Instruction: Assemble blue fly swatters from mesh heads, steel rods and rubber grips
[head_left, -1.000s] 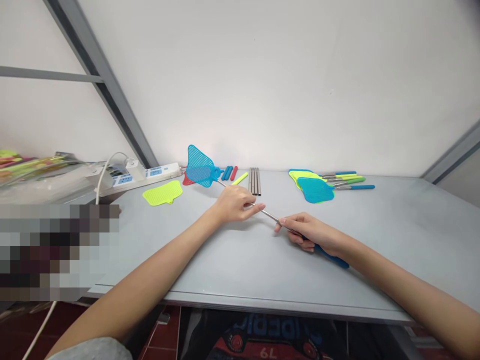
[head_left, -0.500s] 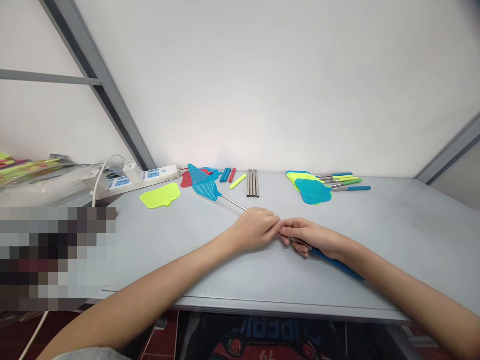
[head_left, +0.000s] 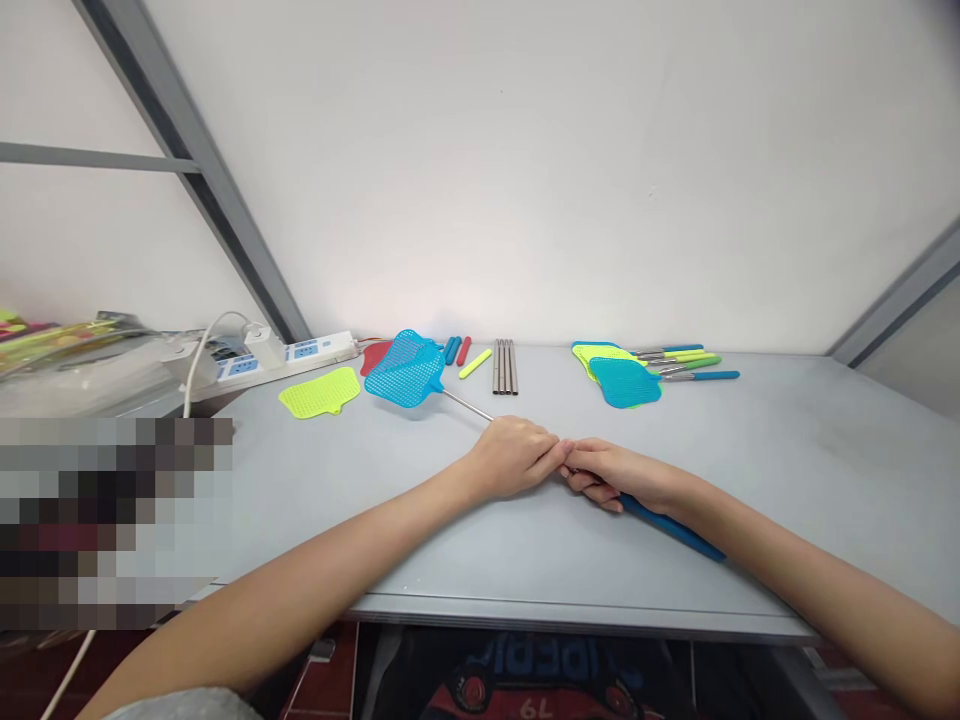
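Observation:
A blue fly swatter (head_left: 405, 376) with a metal rod and a blue handle lies slantwise across both hands, above the table. My left hand (head_left: 517, 458) is wrapped round the metal rod, covering its middle. Touching it at the fingertips, my right hand (head_left: 611, 472) is closed on the rod near the blue handle (head_left: 679, 528), which runs back under my right wrist. The swatter's perforated head points to the far left, partly covering a red swatter head (head_left: 373, 357) on the table.
A yellow swatter head (head_left: 321, 393) lies at left, beside a white power strip (head_left: 300, 352). Loose handles (head_left: 475, 363) and several metal tubes (head_left: 505, 367) lie at the back middle. Several swatters (head_left: 626, 381) are piled at back right. A wall stands behind.
The blue swatter head has turned about its rod, from a twisted, edge-on look to showing its broad face. Both hands stay in nearly the same place, still closed.

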